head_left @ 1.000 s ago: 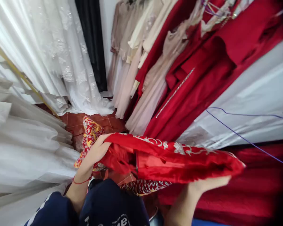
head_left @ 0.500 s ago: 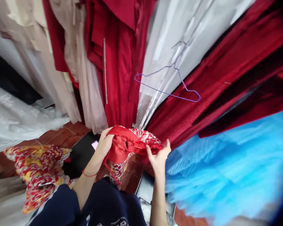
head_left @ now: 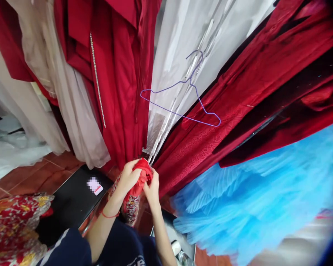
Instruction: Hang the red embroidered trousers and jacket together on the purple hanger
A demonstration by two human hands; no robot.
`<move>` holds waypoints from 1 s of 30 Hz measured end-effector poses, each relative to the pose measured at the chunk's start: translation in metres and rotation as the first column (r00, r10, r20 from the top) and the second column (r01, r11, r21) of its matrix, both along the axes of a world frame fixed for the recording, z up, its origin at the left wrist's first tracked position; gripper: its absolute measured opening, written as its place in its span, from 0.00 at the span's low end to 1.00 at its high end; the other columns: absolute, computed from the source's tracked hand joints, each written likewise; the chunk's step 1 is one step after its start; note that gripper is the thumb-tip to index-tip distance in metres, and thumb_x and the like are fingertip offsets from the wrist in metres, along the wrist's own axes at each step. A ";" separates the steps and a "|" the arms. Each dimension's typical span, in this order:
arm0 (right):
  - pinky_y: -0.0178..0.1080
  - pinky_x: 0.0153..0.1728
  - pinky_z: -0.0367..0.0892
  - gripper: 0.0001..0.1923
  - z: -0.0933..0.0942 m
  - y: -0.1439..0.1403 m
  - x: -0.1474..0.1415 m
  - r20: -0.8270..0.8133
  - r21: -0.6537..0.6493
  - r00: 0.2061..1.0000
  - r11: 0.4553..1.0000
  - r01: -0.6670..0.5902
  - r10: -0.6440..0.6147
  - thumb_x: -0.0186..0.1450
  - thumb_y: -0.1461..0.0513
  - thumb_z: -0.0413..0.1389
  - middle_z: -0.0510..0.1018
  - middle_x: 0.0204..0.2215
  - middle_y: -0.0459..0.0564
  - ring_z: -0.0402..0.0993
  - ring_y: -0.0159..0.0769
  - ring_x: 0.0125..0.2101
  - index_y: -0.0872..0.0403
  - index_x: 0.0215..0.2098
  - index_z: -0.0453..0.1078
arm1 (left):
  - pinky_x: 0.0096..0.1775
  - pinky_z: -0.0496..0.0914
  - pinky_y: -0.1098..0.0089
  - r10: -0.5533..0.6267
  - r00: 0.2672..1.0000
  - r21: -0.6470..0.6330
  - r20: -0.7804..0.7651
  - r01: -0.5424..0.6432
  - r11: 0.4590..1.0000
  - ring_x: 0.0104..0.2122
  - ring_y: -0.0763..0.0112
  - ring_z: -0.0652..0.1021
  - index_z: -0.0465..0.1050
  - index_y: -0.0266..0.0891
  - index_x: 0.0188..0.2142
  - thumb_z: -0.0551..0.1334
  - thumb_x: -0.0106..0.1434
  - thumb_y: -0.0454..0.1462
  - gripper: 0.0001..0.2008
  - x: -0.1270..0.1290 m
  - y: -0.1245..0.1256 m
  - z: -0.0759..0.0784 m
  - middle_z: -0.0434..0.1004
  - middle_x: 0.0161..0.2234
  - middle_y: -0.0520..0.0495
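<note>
Red embroidered garment (head_left: 141, 177) is bunched between the left hand (head_left: 129, 180) and right hand (head_left: 152, 188), both pinching it; its tail hangs below the grip.

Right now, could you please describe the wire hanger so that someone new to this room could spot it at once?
Look at the row of long gowns hanging above the tiled floor, and find the clear plastic garment cover between the dark red satin dress and the red patterned gown. The thin purple wire hanger lies against that cover. It is empty, the only bare hanger among the clothes.
</note>
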State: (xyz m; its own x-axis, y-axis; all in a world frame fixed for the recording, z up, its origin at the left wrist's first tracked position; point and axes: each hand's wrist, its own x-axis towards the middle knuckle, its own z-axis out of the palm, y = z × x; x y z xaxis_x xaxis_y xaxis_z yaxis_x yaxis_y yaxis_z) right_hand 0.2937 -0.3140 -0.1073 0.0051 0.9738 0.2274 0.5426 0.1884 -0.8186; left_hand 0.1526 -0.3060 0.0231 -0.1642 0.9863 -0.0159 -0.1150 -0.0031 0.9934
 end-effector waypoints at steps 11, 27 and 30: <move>0.42 0.45 0.70 0.20 0.014 0.083 0.074 -0.074 -0.038 0.989 0.991 -0.132 0.128 0.56 0.51 0.67 0.79 0.38 0.51 0.75 0.44 0.40 0.52 0.41 0.73 | 0.51 0.73 0.62 0.040 0.972 -0.176 0.230 0.001 0.984 0.44 0.58 0.82 0.80 0.37 0.41 0.69 0.51 0.42 0.18 -0.051 0.116 0.005 0.84 0.40 0.42; 0.36 0.36 0.67 0.15 0.047 0.161 0.039 -0.261 -0.034 0.859 0.893 0.449 -0.441 0.68 0.50 0.50 0.73 0.27 0.44 0.69 0.36 0.30 0.51 0.32 0.67 | 0.51 0.72 0.64 -0.353 0.864 -0.009 -0.359 0.375 0.927 0.48 0.57 0.80 0.80 0.39 0.44 0.57 0.57 0.36 0.17 -0.120 0.210 -0.013 0.84 0.44 0.45; 0.35 0.31 0.67 0.15 0.080 0.176 0.037 -0.450 -0.111 0.743 0.857 0.503 -0.494 0.64 0.48 0.54 0.74 0.27 0.43 0.68 0.34 0.27 0.50 0.32 0.68 | 0.48 0.71 0.62 -0.309 0.672 -0.178 -0.672 0.259 0.949 0.49 0.54 0.80 0.78 0.44 0.49 0.57 0.59 0.35 0.20 -0.142 0.222 -0.015 0.83 0.46 0.46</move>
